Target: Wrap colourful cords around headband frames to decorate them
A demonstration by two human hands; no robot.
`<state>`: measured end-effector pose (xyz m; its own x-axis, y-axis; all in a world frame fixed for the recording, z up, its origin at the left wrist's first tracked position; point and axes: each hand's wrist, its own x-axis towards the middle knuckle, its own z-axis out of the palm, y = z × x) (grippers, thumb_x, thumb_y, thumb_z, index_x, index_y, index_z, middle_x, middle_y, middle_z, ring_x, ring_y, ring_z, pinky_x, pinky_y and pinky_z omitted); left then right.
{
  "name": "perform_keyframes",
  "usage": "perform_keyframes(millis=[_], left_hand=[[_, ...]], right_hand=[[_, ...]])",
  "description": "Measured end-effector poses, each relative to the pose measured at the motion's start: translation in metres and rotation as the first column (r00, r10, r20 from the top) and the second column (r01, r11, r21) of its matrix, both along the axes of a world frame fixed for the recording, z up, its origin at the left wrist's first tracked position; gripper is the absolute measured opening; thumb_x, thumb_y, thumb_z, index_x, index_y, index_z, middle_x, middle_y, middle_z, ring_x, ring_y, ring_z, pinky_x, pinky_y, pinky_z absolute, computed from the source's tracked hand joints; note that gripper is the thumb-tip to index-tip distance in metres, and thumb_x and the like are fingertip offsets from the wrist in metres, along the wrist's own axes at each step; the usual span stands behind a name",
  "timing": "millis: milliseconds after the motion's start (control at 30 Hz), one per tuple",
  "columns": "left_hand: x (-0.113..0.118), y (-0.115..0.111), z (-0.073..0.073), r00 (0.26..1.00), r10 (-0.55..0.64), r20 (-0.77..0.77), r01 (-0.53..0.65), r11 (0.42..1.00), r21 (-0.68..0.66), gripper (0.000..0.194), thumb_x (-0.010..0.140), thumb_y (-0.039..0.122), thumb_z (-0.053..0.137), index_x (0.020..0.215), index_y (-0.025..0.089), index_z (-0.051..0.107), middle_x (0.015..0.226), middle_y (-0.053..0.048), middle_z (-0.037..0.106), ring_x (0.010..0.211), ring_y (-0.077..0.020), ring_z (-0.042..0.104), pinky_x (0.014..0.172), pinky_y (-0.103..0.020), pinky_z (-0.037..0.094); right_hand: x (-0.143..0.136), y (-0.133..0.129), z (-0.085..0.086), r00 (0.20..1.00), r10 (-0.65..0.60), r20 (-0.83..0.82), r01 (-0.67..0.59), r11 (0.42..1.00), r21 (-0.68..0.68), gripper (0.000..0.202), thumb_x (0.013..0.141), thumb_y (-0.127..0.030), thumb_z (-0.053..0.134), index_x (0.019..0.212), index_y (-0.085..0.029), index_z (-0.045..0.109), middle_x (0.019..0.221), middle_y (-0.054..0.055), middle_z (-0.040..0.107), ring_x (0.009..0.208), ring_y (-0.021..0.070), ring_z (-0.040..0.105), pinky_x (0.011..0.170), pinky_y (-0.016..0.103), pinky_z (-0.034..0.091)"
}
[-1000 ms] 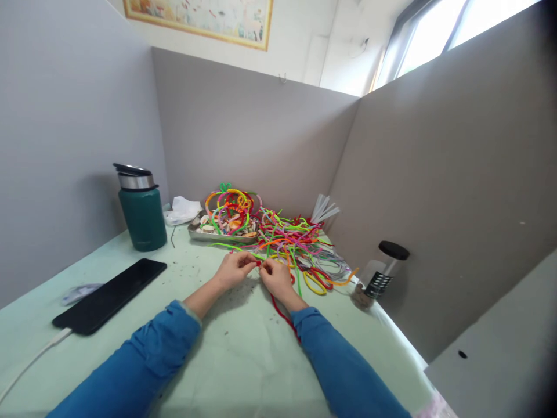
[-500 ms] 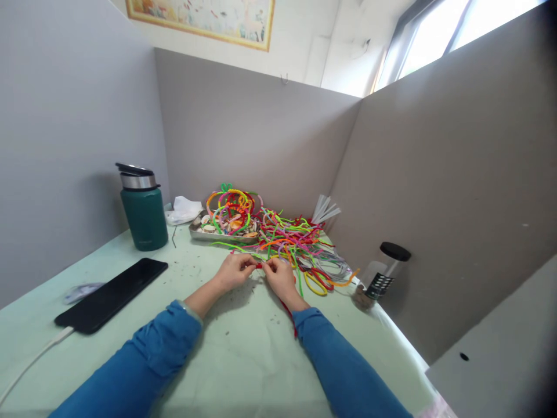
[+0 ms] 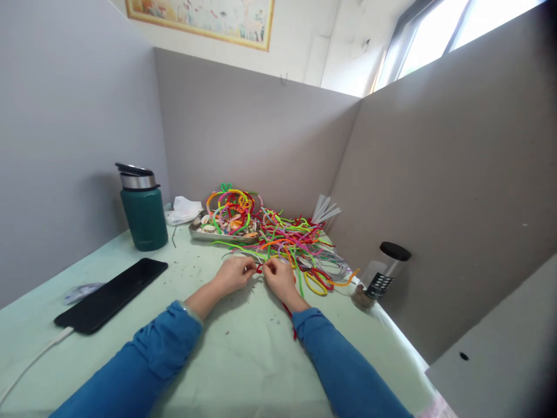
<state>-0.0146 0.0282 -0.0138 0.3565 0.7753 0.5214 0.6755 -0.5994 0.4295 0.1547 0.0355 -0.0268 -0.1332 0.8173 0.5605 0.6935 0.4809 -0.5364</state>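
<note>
Between my fingertips, over the middle of the table, is a small bent piece of red pipe cleaner [image 3: 259, 269]. My left hand [image 3: 235, 273] pinches its left side, with the fingers closed. From the right, my right hand [image 3: 279, 277] is closed on the same red pipe cleaner. A red length comes out below my right hand and runs down beside the wrist to the sleeve. Just beyond my hands lies a tangled pile of coloured pipe cleaners [image 3: 296, 235]. To its left, a metal tray [image 3: 224, 237] holds shells and looped pipe cleaner shapes.
A green bottle [image 3: 145, 215] with its lid tilted stands at the left, near a white bag [image 3: 185, 210]. A black phone [image 3: 113, 295] with a white cable lies in front. At the right edge is a clear jar [image 3: 378, 278] with a black lid. Grey partitions surround the table.
The red piece between my fingertips now shows as a small bend, and my left fingers have shifted slightly. A red tip beyond my left hand is no longer visible.
</note>
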Motion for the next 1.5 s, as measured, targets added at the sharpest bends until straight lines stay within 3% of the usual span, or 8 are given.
perform_keyframes(millis=[133, 300, 500, 633, 767, 1000, 1267, 1500], left_hand=[[0.002, -0.002, -0.001, 0.999, -0.016, -0.04, 0.015, 1.0, -0.024, 0.011, 0.071, 0.018, 0.051, 0.07, 0.02, 0.061, 0.065, -0.001, 0.061, 0.061, -0.0131, 0.052, 0.057, -0.022, 0.032], [0.004, 0.0, -0.004, 0.999, 0.012, -0.037, -0.013, 0.999, -0.034, 0.011, 0.072, 0.018, 0.049, 0.07, 0.019, 0.06, 0.064, -0.001, 0.06, 0.059, -0.0131, 0.051, 0.055, -0.022, 0.03], [0.004, 0.005, -0.006, 0.997, 0.071, 0.034, -0.069, 0.996, -0.056, 0.02, 0.074, 0.016, 0.047, 0.083, 0.018, 0.065, 0.074, -0.004, 0.066, 0.067, -0.0149, 0.056, 0.061, -0.023, 0.035], [0.004, 0.007, -0.002, 0.993, 0.058, 0.107, -0.051, 0.996, -0.069, 0.026, 0.072, 0.012, 0.046, 0.085, 0.019, 0.067, 0.084, -0.003, 0.068, 0.076, -0.0148, 0.058, 0.068, -0.023, 0.039], [0.001, 0.008, 0.0, 0.979, 0.115, 0.168, -0.092, 0.986, -0.142, 0.02, 0.072, 0.018, 0.048, 0.078, 0.017, 0.067, 0.074, -0.003, 0.066, 0.067, -0.0137, 0.056, 0.061, -0.023, 0.038], [-0.002, 0.012, -0.004, 0.957, 0.111, 0.268, -0.057, 0.978, -0.202, 0.013, 0.07, 0.021, 0.051, 0.071, 0.016, 0.063, 0.069, -0.001, 0.064, 0.063, -0.0122, 0.053, 0.058, -0.022, 0.038], [0.0, 0.011, -0.002, 0.96, 0.09, 0.264, -0.039, 0.981, -0.19, 0.023, 0.074, 0.035, 0.049, 0.066, 0.016, 0.06, 0.067, -0.001, 0.06, 0.063, -0.013, 0.052, 0.058, -0.023, 0.038], [-0.001, 0.011, -0.003, 0.966, 0.119, 0.227, -0.085, 0.985, -0.153, 0.014, 0.071, 0.027, 0.053, 0.067, 0.016, 0.06, 0.073, -0.002, 0.058, 0.067, -0.0123, 0.051, 0.061, -0.022, 0.038]], right_hand=[[0.0, -0.003, 0.002, 0.999, 0.041, 0.0, -0.041, 0.999, 0.02, 0.015, 0.078, -0.026, 0.047, 0.072, -0.018, 0.059, 0.062, 0.0, 0.06, 0.056, 0.0112, 0.052, 0.054, 0.021, 0.035], [-0.002, -0.012, 0.007, 0.983, 0.184, -0.008, -0.183, 0.98, 0.077, 0.017, 0.08, -0.026, 0.047, 0.075, -0.017, 0.06, 0.065, 0.0, 0.06, 0.058, 0.0105, 0.051, 0.056, 0.02, 0.035], [-0.005, -0.019, 0.01, 0.96, 0.279, 0.019, -0.279, 0.956, 0.088, 0.017, 0.081, -0.025, 0.047, 0.077, -0.016, 0.061, 0.066, 0.001, 0.061, 0.06, 0.0105, 0.052, 0.059, 0.02, 0.037], [-0.006, -0.019, 0.009, 0.963, 0.268, 0.027, -0.269, 0.96, 0.079, 0.017, 0.081, -0.025, 0.047, 0.078, -0.017, 0.061, 0.065, 0.0, 0.061, 0.058, 0.01, 0.052, 0.058, 0.02, 0.036], [-0.005, -0.018, 0.007, 0.964, 0.26, 0.063, -0.264, 0.962, 0.066, 0.015, 0.08, -0.023, 0.047, 0.076, -0.017, 0.061, 0.063, -0.001, 0.059, 0.057, 0.0097, 0.051, 0.057, 0.02, 0.035], [-0.004, -0.016, 0.006, 0.964, 0.229, 0.131, -0.234, 0.972, 0.024, 0.014, 0.078, -0.02, 0.048, 0.072, -0.019, 0.061, 0.062, -0.002, 0.06, 0.057, 0.0102, 0.051, 0.056, 0.019, 0.034], [-0.003, -0.015, 0.005, 0.966, 0.211, 0.149, -0.216, 0.976, 0.014, 0.014, 0.077, -0.021, 0.048, 0.072, -0.019, 0.06, 0.062, -0.002, 0.06, 0.057, 0.0103, 0.052, 0.055, 0.019, 0.034], [-0.004, -0.013, 0.004, 0.968, 0.2, 0.15, -0.205, 0.979, 0.018, 0.013, 0.075, -0.019, 0.049, 0.072, -0.019, 0.062, 0.062, -0.002, 0.061, 0.056, 0.0101, 0.052, 0.054, 0.019, 0.033]])
